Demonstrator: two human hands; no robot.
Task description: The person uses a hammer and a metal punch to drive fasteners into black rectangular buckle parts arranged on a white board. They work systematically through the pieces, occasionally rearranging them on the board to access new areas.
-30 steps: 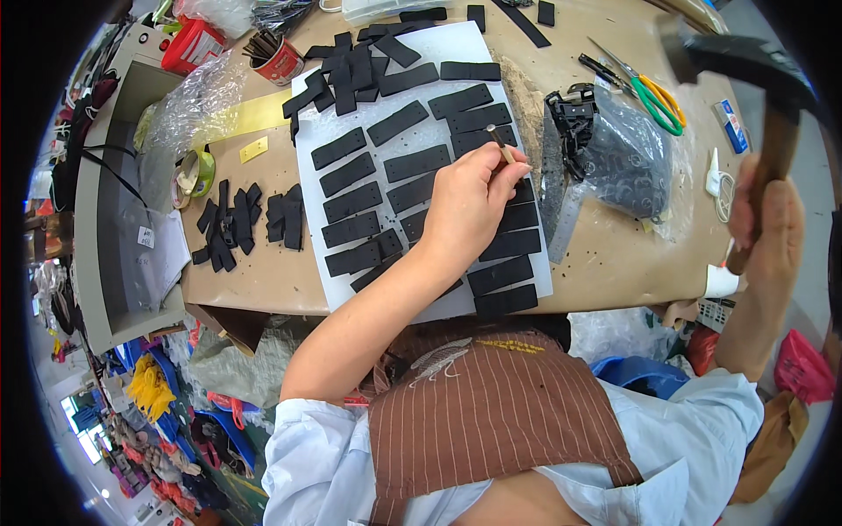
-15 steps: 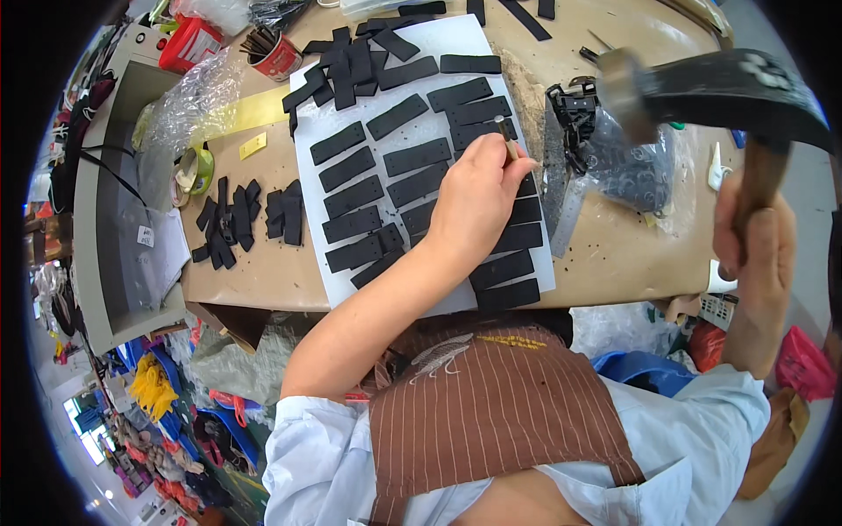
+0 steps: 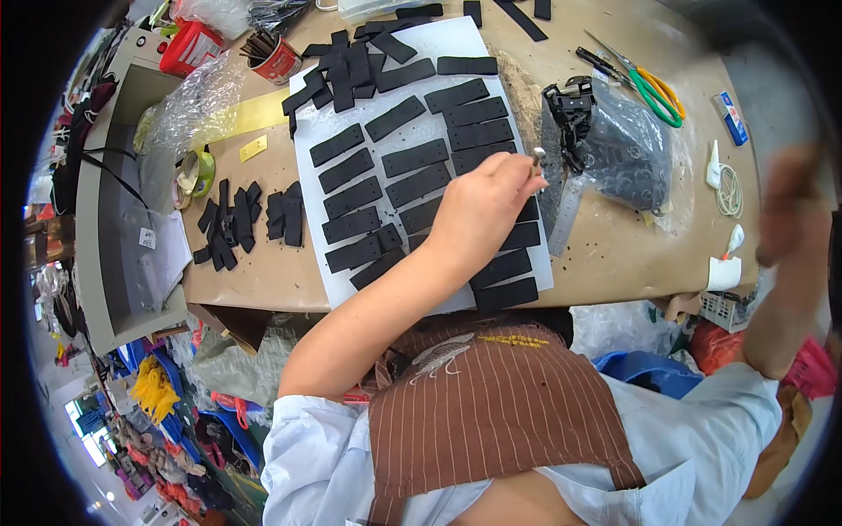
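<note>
Pinching a slim metal rod (image 3: 538,159) steeply head-up, the left hand (image 3: 488,203) hides its base; the right hand (image 3: 791,210), blurred, has unreadable fingers.

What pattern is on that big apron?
The apron is brown with thin, pale stripes; the head view shows it best.

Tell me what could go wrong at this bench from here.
The left hand pinches a short metal rod near its exposed end; an off-centre blow there might hurt that hand.

The black strips lie in close rows on the white sheet; a bump could push them out of line.

The white cord appears beside the right hand in this view and might snag.
</note>
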